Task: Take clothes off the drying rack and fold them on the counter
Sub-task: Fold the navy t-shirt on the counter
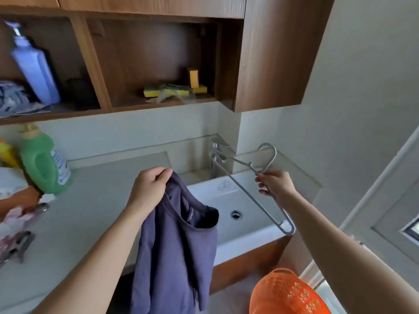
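- Left hand (149, 189): raised over the front of the tabletop (90, 200), fingers and thumb pinched closed on the top edge of the shirt near its neckline.
- Shirt (176, 245): grey-purple, and off the hanger. It hangs limp from the left hand's pinch, with the neck opening gaping to the right. The lower part drops past the tabletop's front edge, just left of the sink, and out of the bottom of the view. It is not laid on the tabletop.
- Right hand (275, 184): held out over the right side of the sink, fingers curled around the hanger just below its hook.
- Hanger (240, 185): bare metal wire, carrying nothing. It is tilted, with the hook up and one long end slanting down toward the sink's front rim.
- Sink (226, 200): a white basin set into the tabletop, with the drain visible and a chrome tap (215, 159) at the back.
- Green bottle (43, 162): upright at the tabletop's left rear.
- Wall shelf: a blue pump bottle (34, 66) in the left compartment and yellow-green sponges (174, 89) in the right one.
- Orange basket (288, 293): perforated, on the floor at lower right.
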